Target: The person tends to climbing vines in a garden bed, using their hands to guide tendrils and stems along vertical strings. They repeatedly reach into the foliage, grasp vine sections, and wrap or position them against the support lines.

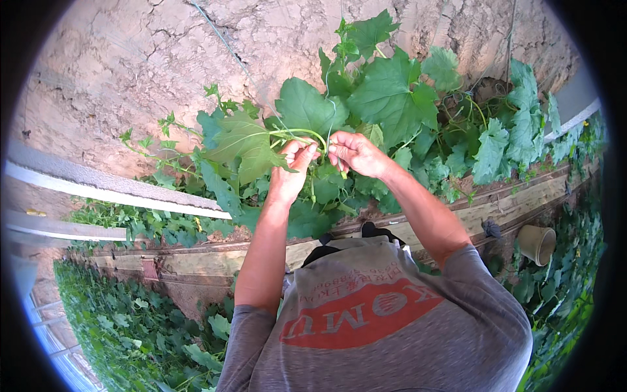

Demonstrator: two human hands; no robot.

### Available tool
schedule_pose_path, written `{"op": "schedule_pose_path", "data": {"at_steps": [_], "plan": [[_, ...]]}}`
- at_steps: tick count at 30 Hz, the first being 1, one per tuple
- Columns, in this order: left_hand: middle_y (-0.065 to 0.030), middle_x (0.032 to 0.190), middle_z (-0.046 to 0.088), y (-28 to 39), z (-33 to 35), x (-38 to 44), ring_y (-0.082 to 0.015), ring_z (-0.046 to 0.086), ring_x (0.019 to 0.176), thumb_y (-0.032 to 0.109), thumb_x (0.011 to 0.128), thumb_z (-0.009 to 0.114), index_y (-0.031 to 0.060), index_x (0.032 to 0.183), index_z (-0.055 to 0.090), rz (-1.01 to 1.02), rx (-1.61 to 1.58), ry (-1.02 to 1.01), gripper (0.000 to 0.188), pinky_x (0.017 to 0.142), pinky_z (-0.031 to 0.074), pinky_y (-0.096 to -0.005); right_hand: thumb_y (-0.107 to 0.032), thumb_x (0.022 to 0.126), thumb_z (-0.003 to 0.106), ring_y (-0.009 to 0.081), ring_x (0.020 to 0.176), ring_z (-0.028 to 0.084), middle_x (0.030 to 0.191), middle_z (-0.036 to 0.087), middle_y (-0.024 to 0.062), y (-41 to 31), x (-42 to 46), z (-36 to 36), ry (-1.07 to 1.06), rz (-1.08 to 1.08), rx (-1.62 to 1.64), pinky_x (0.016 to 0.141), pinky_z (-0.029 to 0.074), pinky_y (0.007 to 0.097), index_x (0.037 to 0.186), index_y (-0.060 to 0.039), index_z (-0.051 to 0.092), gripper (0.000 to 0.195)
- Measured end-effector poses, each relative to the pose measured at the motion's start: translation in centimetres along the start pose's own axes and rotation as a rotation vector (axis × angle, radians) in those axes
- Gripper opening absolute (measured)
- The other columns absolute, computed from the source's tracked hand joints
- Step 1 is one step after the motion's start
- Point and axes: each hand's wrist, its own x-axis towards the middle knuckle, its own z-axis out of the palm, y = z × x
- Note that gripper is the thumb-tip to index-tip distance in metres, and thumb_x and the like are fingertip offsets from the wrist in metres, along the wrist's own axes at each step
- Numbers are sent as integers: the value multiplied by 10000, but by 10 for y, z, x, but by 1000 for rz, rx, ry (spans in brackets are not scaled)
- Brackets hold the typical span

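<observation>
Both my hands meet at a bent green vine stem (306,131) with broad lobed leaves, near the middle of the view. My left hand (300,156) pinches the stem between thumb and fingers, beside a large leaf (242,142). Just to the right, my right hand (353,153) has its thumb and fingertips closed at the stem's bend, by a thin pale string (333,105) that runs down to it. Whether the fingertips hold string, stem or both is too small to tell. Another string (235,56) slants down from the upper left to the vine.
A cracked earthen wall (161,59) rises beyond the plants. Wooden planks (196,262) run across below my hands. Pale slabs (122,191) jut in from the left. A tan bucket (537,245) lies tilted at the right, among more leafy plants (142,323).
</observation>
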Motion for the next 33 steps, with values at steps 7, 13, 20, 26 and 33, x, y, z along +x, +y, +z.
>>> {"op": "schedule_pose_path", "data": {"at_steps": [7, 13, 20, 26, 33], "plan": [[-77, 892, 661, 2, 6, -1, -164, 637, 835, 174, 915, 638, 12, 1004, 626, -36, -96, 89, 184, 830, 515, -324, -128, 971, 513, 109, 523, 512, 707, 558, 22, 48, -14, 8, 373, 177, 492, 448, 406, 245, 983, -51, 542, 82], [-100, 920, 671, 7, 10, 6, -183, 650, 867, 174, 915, 638, 4, 1041, 626, -49, -54, 159, 211, 847, 520, -331, -213, 918, 577, 337, 645, 643, 643, 609, 192, 10, -17, 22, 315, -13, -484, 588, 501, 431, 1119, 0, 541, 295], [-135, 1032, 611, -1, 3, 3, -267, 594, 987, 108, 847, 684, -20, 1077, 613, 114, 666, 196, 273, 851, 485, -366, -208, 878, 571, 407, 764, 640, 792, 658, 208, 27, 0, 10, 61, -22, -775, 702, 506, 505, 991, -69, 621, 186], [-65, 939, 597, -10, -11, -2, -275, 564, 892, 91, 754, 712, 67, 982, 676, 452, 1231, 124, 232, 821, 435, -380, -189, 876, 565, 388, 744, 645, 777, 659, 186, 56, -18, 16, 32, -98, -920, 683, 511, 502, 955, -69, 620, 154], [-99, 913, 613, -11, -23, -8, -319, 606, 832, 89, 800, 670, 51, 927, 656, 458, 1312, 77, 133, 765, 489, -420, -155, 859, 570, 389, 742, 638, 797, 656, 183, 64, -33, 26, 76, -112, -882, 676, 506, 501, 956, -54, 606, 144]]}}
